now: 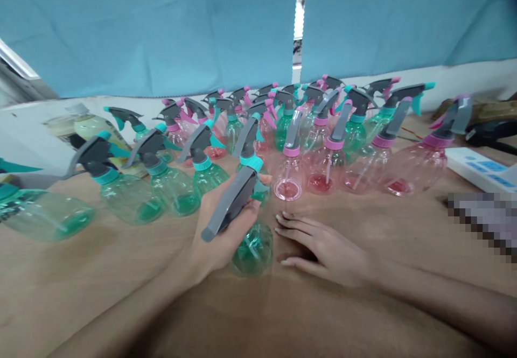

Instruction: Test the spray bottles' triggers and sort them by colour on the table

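Note:
My left hand is wrapped round the neck of a green spray bottle, just below its grey trigger head. The bottle is close to me at the middle of the table, and its neck is hidden by my fingers. To the right of that bottle, my right hand rests low over the tabletop with its fingers stretched out, holding nothing. Beyond it stands a pink spray bottle with a pink collar. Green spray bottles line up to the left of my left hand.
More pink spray bottles stand at the right, with several green and pink ones behind. A white box with blue markings and a pixelated item lie at the right. Blue cloth hangs behind the wooden table.

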Demonstrator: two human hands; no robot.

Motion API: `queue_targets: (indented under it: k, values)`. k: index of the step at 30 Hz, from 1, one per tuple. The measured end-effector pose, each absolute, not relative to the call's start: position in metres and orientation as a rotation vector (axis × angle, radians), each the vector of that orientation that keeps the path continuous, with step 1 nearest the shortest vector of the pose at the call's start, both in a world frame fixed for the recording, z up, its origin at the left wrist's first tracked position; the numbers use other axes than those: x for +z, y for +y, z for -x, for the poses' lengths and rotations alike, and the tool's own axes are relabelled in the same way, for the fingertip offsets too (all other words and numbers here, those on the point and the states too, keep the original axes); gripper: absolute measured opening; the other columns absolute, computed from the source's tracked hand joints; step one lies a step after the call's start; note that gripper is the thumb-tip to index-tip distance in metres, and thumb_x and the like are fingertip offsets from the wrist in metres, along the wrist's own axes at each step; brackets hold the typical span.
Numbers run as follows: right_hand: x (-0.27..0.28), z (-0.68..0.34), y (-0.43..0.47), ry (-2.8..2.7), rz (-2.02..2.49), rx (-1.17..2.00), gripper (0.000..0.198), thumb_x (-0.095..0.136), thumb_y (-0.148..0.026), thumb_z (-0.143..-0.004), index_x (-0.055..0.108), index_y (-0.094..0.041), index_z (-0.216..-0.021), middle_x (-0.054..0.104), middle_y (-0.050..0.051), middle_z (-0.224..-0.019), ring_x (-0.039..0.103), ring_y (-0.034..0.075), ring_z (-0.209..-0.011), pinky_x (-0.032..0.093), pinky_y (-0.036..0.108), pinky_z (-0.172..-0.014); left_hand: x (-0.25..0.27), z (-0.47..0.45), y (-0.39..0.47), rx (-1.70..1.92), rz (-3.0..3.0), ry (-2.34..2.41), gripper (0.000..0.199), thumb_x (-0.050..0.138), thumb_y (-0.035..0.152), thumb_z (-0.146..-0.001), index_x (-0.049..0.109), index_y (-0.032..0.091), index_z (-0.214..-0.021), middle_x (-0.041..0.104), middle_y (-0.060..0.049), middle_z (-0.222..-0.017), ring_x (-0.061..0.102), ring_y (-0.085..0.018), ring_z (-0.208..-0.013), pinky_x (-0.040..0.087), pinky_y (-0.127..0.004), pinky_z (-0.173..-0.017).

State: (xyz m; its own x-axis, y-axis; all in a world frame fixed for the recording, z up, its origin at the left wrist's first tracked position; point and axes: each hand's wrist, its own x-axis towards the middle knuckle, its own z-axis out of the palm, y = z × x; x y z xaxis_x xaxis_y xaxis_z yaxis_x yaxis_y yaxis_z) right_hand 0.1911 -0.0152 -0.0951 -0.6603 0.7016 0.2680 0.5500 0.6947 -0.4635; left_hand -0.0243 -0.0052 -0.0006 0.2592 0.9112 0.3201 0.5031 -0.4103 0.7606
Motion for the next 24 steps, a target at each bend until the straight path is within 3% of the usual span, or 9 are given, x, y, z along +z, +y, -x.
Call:
queue_targets:
  k: [12, 24]
  values:
    - [-0.0948, -0.1911, -0.0146, -2.507, 0.971, 0.460, 0.059, 0.049, -0.051, -0.092, 0.047, -0.015, -0.138, 0.048, 0.012, -0.144, 0.038, 0.024, -0.137, 0.034, 0.044, -0.112, -0.0013, 0.0224, -0.0035, 1.090, -1.960, 1.196, 0.036, 0.052, 0.020, -0.075, 0.062, 0.026, -0.109, 0.056, 0.005, -0.058, 0.050, -0.015, -0.046, 0.041, -0.027, -0.047]
    - [-0.0942, -0.1910, -0.0151, -2.510, 0.977, 0.448, 0.059, 0.050, -0.050, -0.092, 0.048, -0.014, -0.138, 0.048, 0.012, -0.144, 0.038, 0.024, -0.136, 0.034, 0.044, -0.112, -0.0041, 0.0250, -0.0023, 1.057, -1.987, 1.198, 0.032, 0.050, 0.022, -0.080, 0.061, 0.029, -0.108, 0.051, 0.006, -0.061, 0.047, -0.014, -0.046, 0.041, -0.026, -0.047]
